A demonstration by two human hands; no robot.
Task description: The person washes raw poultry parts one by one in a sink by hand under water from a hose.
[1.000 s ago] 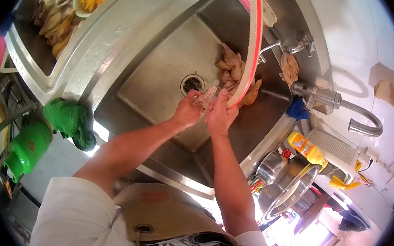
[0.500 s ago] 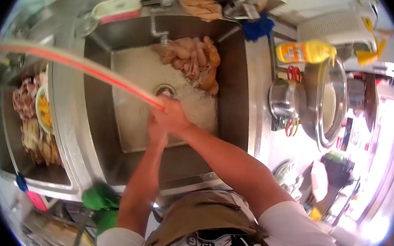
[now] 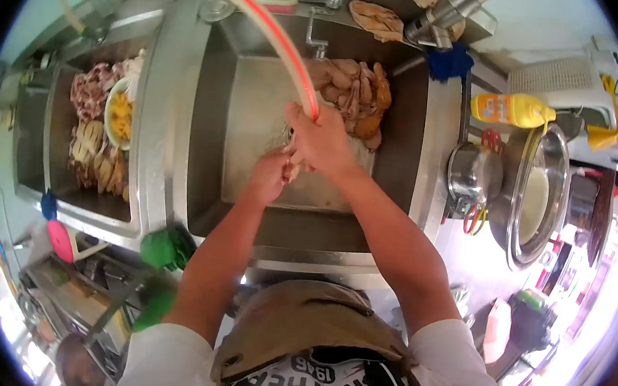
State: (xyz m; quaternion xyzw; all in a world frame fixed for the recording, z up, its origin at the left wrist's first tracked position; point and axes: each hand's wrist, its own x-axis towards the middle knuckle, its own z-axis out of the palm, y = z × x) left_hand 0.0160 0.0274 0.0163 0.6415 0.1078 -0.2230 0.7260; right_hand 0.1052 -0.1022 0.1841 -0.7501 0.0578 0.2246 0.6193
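Note:
Over the large steel sink [image 3: 249,221], my right hand [image 3: 320,137] is closed around the end of a hose [image 3: 281,38] with a red stripe. Just below and left of it, my left hand [image 3: 270,175] grips a small piece of raw meat [image 3: 293,170], mostly covered by the fingers. A pile of raw poultry pieces [image 3: 350,87] lies in the sink's back right corner. The hose arcs up toward the top left. The drain is largely hidden behind my hands.
The left sink [image 3: 90,212] holds meat pieces [image 3: 92,92] and a bowl of yellow pieces [image 3: 120,116]. A faucet [image 3: 319,45] stands behind the large sink. To the right are a yellow bottle [image 3: 511,109], a steel pot [image 3: 474,170] and a large basin [image 3: 540,204].
The view has turned and shifted, bringing the left sink fully into sight. The hose now arcs to the upper left, and the hands have moved slightly apart, showing the held piece.

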